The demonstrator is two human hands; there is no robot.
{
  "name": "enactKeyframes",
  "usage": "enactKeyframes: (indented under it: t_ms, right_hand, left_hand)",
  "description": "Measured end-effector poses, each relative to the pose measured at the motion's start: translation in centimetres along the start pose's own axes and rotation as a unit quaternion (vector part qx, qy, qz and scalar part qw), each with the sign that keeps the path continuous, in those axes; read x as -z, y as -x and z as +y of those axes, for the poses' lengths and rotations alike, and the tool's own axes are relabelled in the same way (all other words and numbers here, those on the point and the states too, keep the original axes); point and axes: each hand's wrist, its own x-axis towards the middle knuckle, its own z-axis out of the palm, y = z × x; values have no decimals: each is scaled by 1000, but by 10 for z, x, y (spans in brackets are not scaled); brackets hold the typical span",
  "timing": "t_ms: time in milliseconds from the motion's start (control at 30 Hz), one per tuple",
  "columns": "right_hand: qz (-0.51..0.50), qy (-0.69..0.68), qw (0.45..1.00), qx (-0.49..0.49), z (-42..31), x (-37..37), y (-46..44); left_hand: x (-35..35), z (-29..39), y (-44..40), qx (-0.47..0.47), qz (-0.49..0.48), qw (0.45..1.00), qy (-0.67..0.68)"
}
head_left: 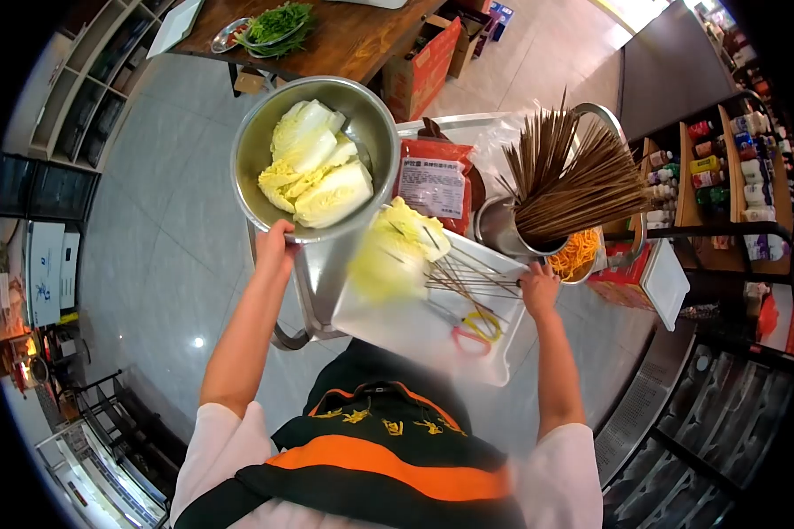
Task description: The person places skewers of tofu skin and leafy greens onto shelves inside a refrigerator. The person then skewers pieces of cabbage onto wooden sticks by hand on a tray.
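My left hand (276, 247) grips the near rim of a steel bowl (384, 115) that holds pieces of napa cabbage (335, 196). On the right, my right hand (539, 286) is closed at the edge of a white tray (485, 361), by the ends of several thin skewers (468, 278); whether it holds tray or skewers is unclear. More cabbage (410, 231), partly blurred, lies at the tray's left side. Scissors (478, 333) with red and yellow handles rest in the tray. Behind it, a metal container (503, 220) holds many brown sticks (582, 181).
A red labelled packet (434, 182) lies behind the tray, and orange shreds (577, 254) fill a bowl at right. Greens (280, 26) stand on a wooden table (353, 40) at the top. Cardboard boxes (422, 75) are beside it. Shelves (719, 167) line the right.
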Motion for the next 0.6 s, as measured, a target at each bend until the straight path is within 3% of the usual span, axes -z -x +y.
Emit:
enactKeyframes:
  t_ms: [100,233,433,533,600]
  right_hand:
    - [26,16,999,-14,10,1,1]
    - [42,-30,997,52,16,-5,-4]
    - [134,-111,982,72,-12,16,-2]
    - [119,-180,973,87,-34,29,11]
    - [96,-196,968,121,-51,25,18]
  left_hand:
    - [-13,-11,-10,13,29,999,25]
    - [-17,-51,-35,27,70,994,79]
    - [-2,-92,-49,81,92,982,147]
    - [-1,-99,-40,106,126,974,157]
    - [8,-105,-30,130,35,975,178]
